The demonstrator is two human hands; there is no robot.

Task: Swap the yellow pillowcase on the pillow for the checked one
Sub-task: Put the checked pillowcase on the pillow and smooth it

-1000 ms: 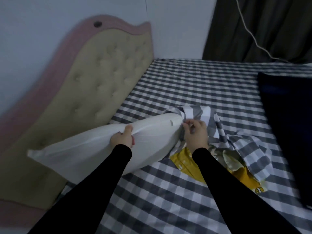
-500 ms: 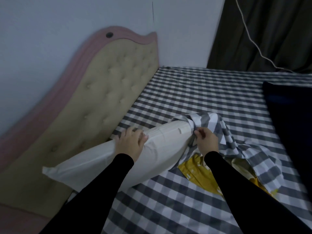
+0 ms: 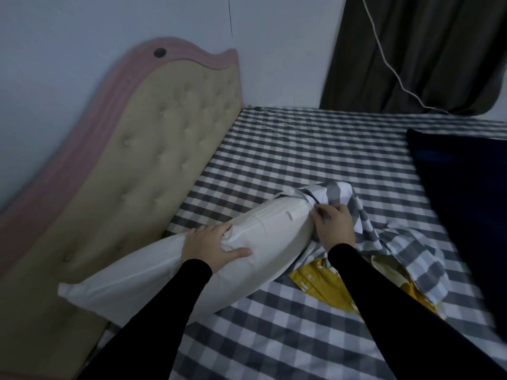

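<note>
Bare white pillow [image 3: 170, 270] lies across the bed's near left, its far end entering the checked pillowcase [image 3: 384, 242].

Left hand [image 3: 211, 244] rests on the pillow's middle, fingers spread and pressing, thumb alongside. Right hand [image 3: 334, 226] pinches the checked pillowcase's opening at the pillow's end, apparently; the fingertips are blurred. Yellow pillowcase [image 3: 315, 281] lies crumpled under the right forearm, partly beneath the checked cloth. Headboard [image 3: 153, 160] bounds the left; dark blanket [image 3: 461, 193] the right; open checked sheet [image 3: 301, 149] beyond.
</note>
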